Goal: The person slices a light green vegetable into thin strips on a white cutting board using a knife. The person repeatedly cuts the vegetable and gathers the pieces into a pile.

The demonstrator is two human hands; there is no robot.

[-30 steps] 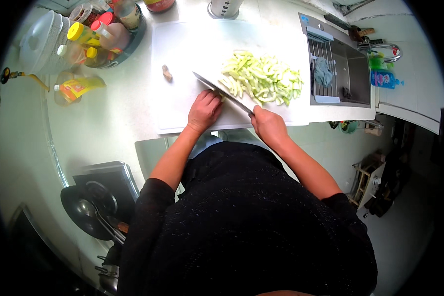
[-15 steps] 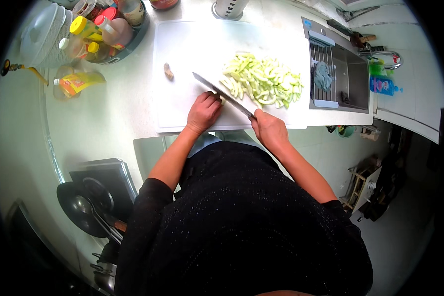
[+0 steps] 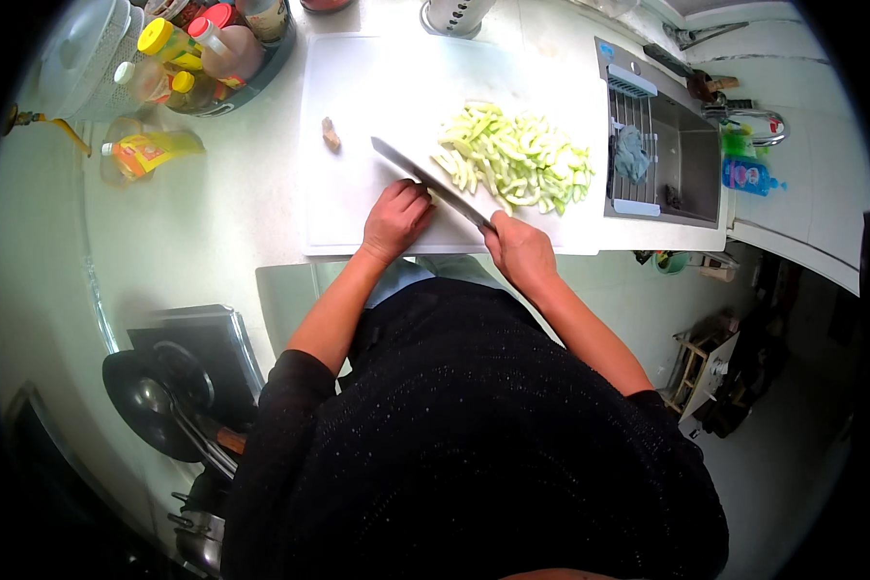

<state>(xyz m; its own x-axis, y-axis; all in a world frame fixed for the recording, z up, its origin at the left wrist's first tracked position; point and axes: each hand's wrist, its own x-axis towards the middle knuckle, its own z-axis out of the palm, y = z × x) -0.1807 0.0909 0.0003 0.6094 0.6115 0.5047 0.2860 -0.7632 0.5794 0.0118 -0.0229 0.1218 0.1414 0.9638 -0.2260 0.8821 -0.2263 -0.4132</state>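
Note:
My right hand (image 3: 520,249) is wrapped around the handle of a kitchen knife (image 3: 451,197), whose long blade slants up and left across the cutting board. Close against the blade's near side, my left hand (image 3: 393,220) presses down on the white cutting board (image 3: 358,82) with curled fingers. Whatever lies under those fingertips is mostly hidden; only a pale bit shows. Beyond the blade, to the right, spreads a pile of pale green vegetable slices (image 3: 522,159). A small brown knobbly piece, resembling ginger, (image 3: 331,135) sits alone on the board's left part.
Bottles crowd a round tray (image 3: 251,95) at the far left, and an oil bottle (image 3: 150,153) lies nearer. To the right is a sink (image 3: 694,155) with a rack and blue cloth (image 3: 632,155). A wok (image 3: 145,411) rests at the lower left.
The knife and my right hand have shifted slightly left. My left hand stays curled in nearly the same spot, and the vegetable pile looks unchanged.

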